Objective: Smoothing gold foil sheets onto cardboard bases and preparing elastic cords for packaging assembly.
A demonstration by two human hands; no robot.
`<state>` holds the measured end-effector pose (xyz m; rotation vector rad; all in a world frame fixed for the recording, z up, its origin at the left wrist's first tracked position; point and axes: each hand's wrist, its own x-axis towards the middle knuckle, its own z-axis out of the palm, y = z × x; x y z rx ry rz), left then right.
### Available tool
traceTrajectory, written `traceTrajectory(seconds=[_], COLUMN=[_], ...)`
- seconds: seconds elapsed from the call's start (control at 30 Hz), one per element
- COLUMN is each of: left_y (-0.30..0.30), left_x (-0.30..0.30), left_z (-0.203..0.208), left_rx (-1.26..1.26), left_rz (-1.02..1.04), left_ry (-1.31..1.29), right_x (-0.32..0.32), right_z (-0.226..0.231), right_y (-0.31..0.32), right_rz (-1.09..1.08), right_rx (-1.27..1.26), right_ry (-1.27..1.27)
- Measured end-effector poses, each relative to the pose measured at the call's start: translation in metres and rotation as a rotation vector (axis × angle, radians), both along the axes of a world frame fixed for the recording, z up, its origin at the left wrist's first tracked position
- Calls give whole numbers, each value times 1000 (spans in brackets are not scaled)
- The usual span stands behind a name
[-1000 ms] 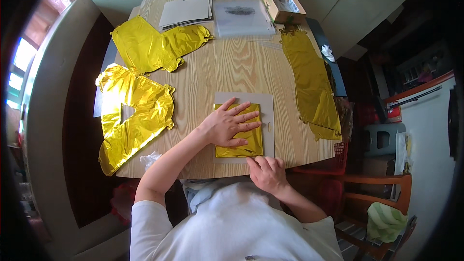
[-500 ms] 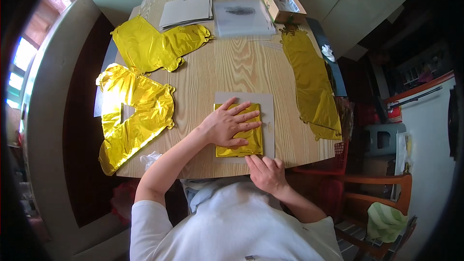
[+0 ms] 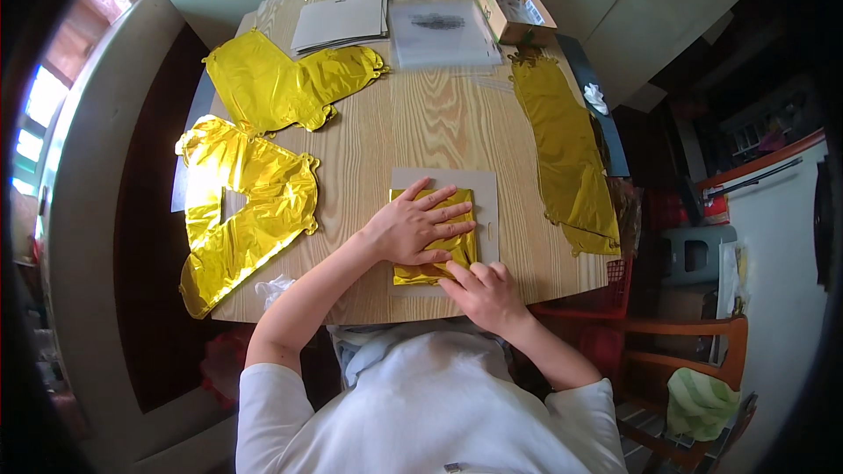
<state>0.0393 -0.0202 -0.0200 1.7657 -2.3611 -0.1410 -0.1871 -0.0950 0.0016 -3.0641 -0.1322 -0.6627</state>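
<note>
Head view: the left hand (image 3: 413,226) lies flat, fingers spread, pressing down on a folded gold foil balloon (image 3: 436,254) that rests on a grey card sheet (image 3: 487,202) near the middle of the desk's near edge. The left hand's grip is wide open, palm down, holding nothing closed in it. The right hand (image 3: 486,294) sits at the near right corner of the folded foil, fingers curled over its edge just at the desk's near edge; whether they pinch the foil or only press it I cannot tell.

Against the pictures from a second and half a second ago, almost nothing has moved: both hands are in the same places and the folded foil keeps its shape and spot on the card. I judge this as a steady press to flatten the fold, not a new fold begun.

Elsewhere on the desk (image 3: 421,123): a large crumpled gold balloon (image 3: 241,211) along the left edge, another gold balloon (image 3: 281,83) toward the far left corner, and a long gold foil strip (image 3: 566,154) down the right edge. At the far edge lie a stack of grey sheets (image 3: 342,22), a clear plastic sleeve (image 3: 443,31) and an open cardboard box (image 3: 515,13) toward the far right corner.
</note>
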Motion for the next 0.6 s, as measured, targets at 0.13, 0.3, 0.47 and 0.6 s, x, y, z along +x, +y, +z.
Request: traceTrajectory(seconds=[0.13,0.3,0.47,0.6], left_y=[0,1,1,0], left_x=[-1,-1,0,-1], left_z=[0,0,0,0], left_rx=[0,-4,-2,-2], left_rz=[6,8,10,12], left_ry=[1,2,-13,-2], right_x=[7,19,29,31], right_z=[3,11,18,18], right_y=[-2,-2,-6,-7], right_rz=[83,127,158,165], right_rx=[-54,-20,80,114], right_ry=[74,142,204,227])
